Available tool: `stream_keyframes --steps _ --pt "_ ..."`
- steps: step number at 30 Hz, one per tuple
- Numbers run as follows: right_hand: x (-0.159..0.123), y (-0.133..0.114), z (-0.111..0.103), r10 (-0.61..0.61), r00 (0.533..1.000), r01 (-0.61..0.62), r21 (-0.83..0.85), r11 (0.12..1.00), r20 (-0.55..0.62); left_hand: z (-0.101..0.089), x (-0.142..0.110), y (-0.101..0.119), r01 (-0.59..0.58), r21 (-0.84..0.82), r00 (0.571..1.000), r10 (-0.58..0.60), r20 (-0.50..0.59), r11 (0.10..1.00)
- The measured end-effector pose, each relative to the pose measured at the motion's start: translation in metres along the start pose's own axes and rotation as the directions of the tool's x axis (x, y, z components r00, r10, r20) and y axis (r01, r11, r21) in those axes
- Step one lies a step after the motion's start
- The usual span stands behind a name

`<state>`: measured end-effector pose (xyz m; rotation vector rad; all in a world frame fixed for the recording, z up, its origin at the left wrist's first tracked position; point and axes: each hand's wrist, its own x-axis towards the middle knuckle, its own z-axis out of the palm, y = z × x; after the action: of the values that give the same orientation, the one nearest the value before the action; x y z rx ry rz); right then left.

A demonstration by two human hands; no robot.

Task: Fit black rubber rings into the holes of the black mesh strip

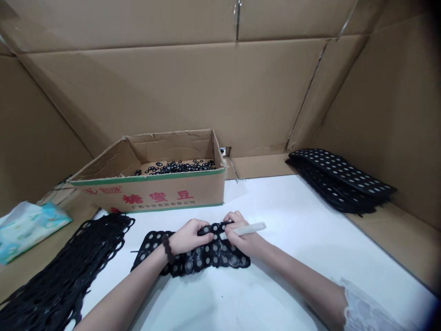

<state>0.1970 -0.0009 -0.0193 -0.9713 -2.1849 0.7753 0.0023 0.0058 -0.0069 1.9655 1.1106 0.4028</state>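
A black rubbery sheet [215,260] set with rows of pale round discs lies on the white tabletop in front of me. My left hand [189,236] grips its upper edge, thumb on top and the other fingers hidden behind. My right hand [243,236] is closed around a white pen-like stick [253,228]. The stick's tip points left and down at the sheet's discs, close to my left thumb; whether it touches a disc I cannot tell. The fingers of my right hand also rest at the sheet's upper edge.
Behind the sheet stands an open cardboard box [165,191] with many small black rings [179,168] in it. Black perforated sheets [58,271] lie at left, beside a tissue packet [37,227]. Several disc-filled black sheets [339,174] are stacked at right. Cardboard walls [172,92] enclose the table.
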Motion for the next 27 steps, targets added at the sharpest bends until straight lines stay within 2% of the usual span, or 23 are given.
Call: stream_keyframes --steps 4,9,13,16,19,22,25,27 --pt "-0.001 -0.001 0.003 0.010 1.000 -0.012 -0.089 0.996 -0.026 -0.002 0.000 0.003 0.006 0.002 1.000 -0.006 -0.017 1.000" --pt "-0.001 -0.001 0.014 -0.027 0.996 0.007 -0.232 0.973 -0.082 0.005 -0.001 0.004 0.021 0.095 0.999 -0.017 -0.048 0.995" --pt "0.005 0.002 0.024 -0.086 0.994 0.038 -0.515 0.856 -0.069 0.015 -0.002 0.004 0.033 0.065 0.991 -0.025 -0.128 0.997" --pt "0.012 0.003 0.023 -0.083 0.994 0.018 -0.628 0.778 -0.075 0.015 -0.002 0.007 0.029 0.020 0.988 -0.025 -0.154 0.999" --pt "0.013 0.003 0.013 -0.096 0.990 0.018 -0.590 0.807 -0.100 0.009 -0.001 0.010 0.009 0.068 0.992 -0.001 -0.129 0.998" --pt "0.010 0.004 0.001 -0.062 0.994 0.020 -0.413 0.911 -0.088 0.003 -0.001 0.011 0.024 0.245 0.992 0.009 -0.130 0.969" --pt "0.003 0.005 -0.006 0.030 0.999 -0.023 -0.206 0.978 0.032 -0.001 -0.002 0.009 0.044 0.387 0.989 0.014 -0.147 0.921" --pt "-0.001 0.004 -0.007 0.061 0.990 -0.045 -0.123 0.991 0.130 -0.002 -0.002 0.009 0.028 0.413 0.990 0.034 -0.140 0.910"
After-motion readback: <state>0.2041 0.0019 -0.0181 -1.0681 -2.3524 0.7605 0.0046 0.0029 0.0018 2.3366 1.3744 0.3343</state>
